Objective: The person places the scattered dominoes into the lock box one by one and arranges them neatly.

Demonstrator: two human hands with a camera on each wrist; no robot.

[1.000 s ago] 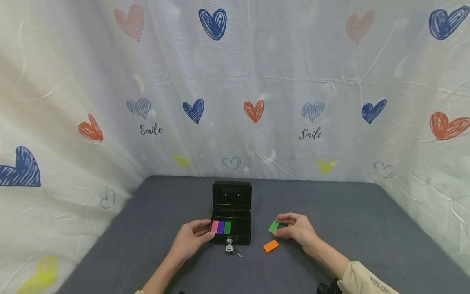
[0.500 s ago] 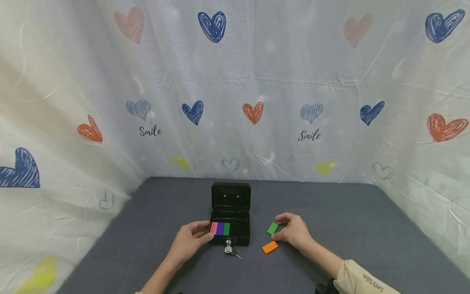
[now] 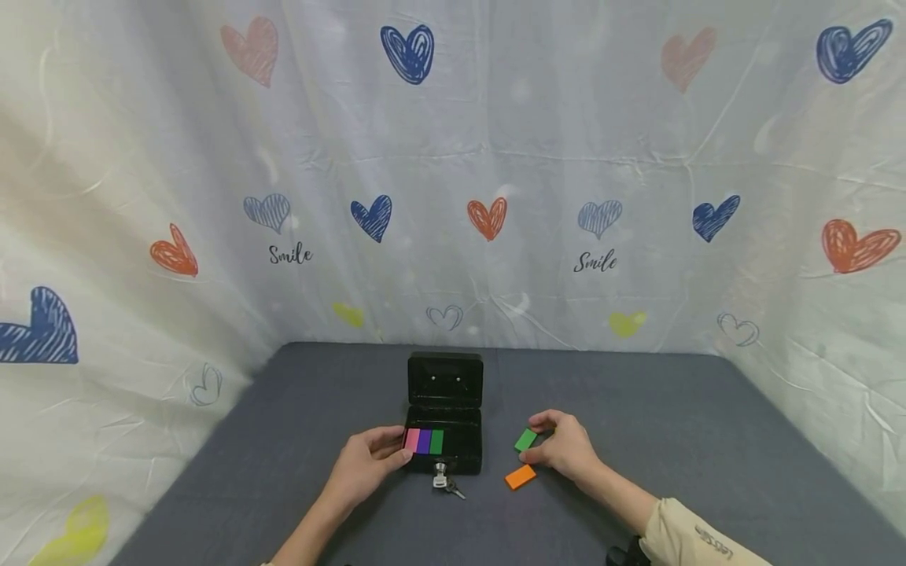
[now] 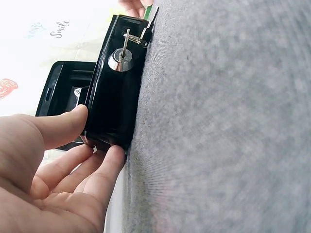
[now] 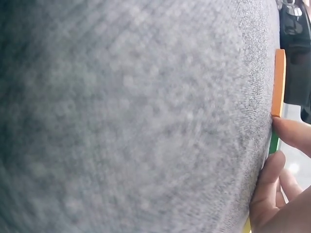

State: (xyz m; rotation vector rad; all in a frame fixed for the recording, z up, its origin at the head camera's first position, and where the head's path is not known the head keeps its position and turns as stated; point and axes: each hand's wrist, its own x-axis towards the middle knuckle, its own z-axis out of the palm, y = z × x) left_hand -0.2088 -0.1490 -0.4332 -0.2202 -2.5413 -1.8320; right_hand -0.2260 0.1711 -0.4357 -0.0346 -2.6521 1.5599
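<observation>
A black cash box (image 3: 460, 464) with its lid (image 3: 446, 379) raised stands on the table. Pink (image 3: 412, 441), purple (image 3: 424, 442) and green strips (image 3: 437, 442) sit side by side in its left half. My left hand (image 3: 364, 465) grips the box's left side; in the left wrist view, its thumb (image 4: 68, 127) lies at the top edge and its fingertips against the side wall. My right hand (image 3: 569, 450) pinches a flat light-green block (image 3: 526, 439) by its ends between thumb and finger. An orange block (image 3: 520, 476) lies just nearer, in front of the green one.
A silver lock (image 3: 440, 470) with a key in it sits on the box's front, and a second key (image 3: 454, 490) hangs onto the cloth. Something yellow (image 5: 247, 225) shows beneath my right hand. A heart-printed curtain (image 3: 439, 157) stands behind the grey table (image 3: 609, 377).
My right hand has shifted slightly left, its thumb settling at the green block's near end. The yellow thing under that hand is now hidden in the head view. The left hand stays on the box.
</observation>
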